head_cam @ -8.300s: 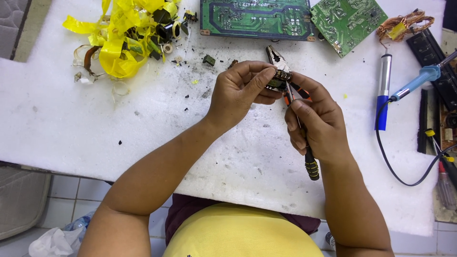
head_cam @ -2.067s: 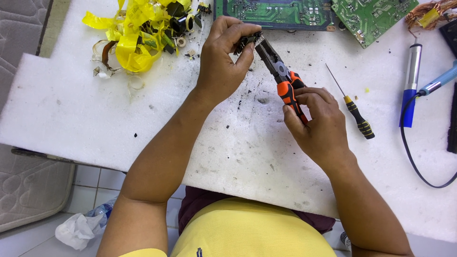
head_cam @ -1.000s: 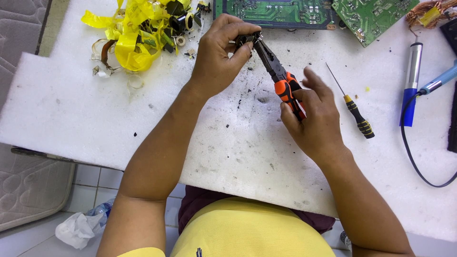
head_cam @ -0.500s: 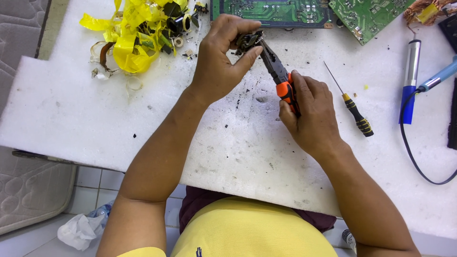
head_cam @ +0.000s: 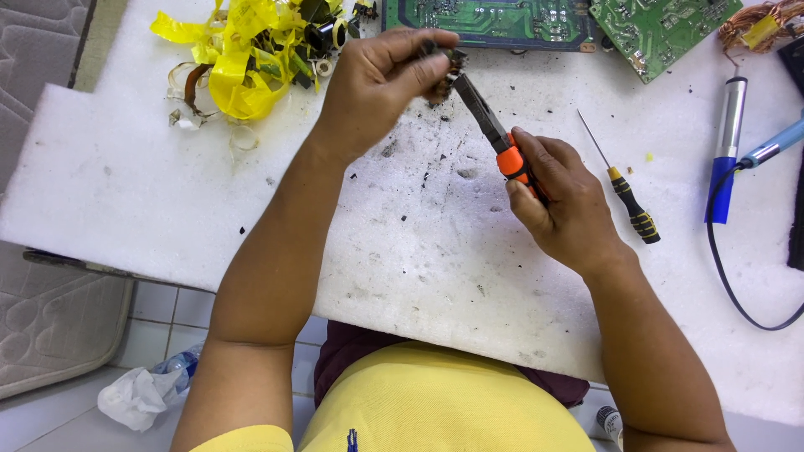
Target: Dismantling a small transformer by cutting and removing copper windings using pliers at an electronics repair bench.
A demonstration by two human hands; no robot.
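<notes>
1. the left hand [head_cam: 377, 92] is raised over the far part of the table [head_cam: 402, 251], its fingers [head_cam: 419, 67] pinched around a small dark component [head_cam: 442, 60].
2. the right hand [head_cam: 561, 197] is clenched around the orange handles of a pair of pliers [head_cam: 494, 134]; the dark nose of the pliers reaches up to the component and touches it.
3. whether the nose actually bites the component or only rests against it cannot be told.
4. the table is covered by a white foam sheet, speckled with dark crumbs under the hands.
5. a heap of yellow tape [head_cam: 239, 50] with dark and pale bits lies at the far left, well apart from the right hand.
6. two green circuit boards [head_cam: 502, 18] lie along the far edge, just beyond the left hand.
7. a thin screwdriver [head_cam: 624, 188] with a black and yellow handle lies just beside the right hand.
8. a silver and blue desoldering pump [head_cam: 727, 146] lies farther right, with a black cable curving below it.
9. a crumpled white wrapper [head_cam: 138, 398] lies on the tiled floor at lower left.
</notes>
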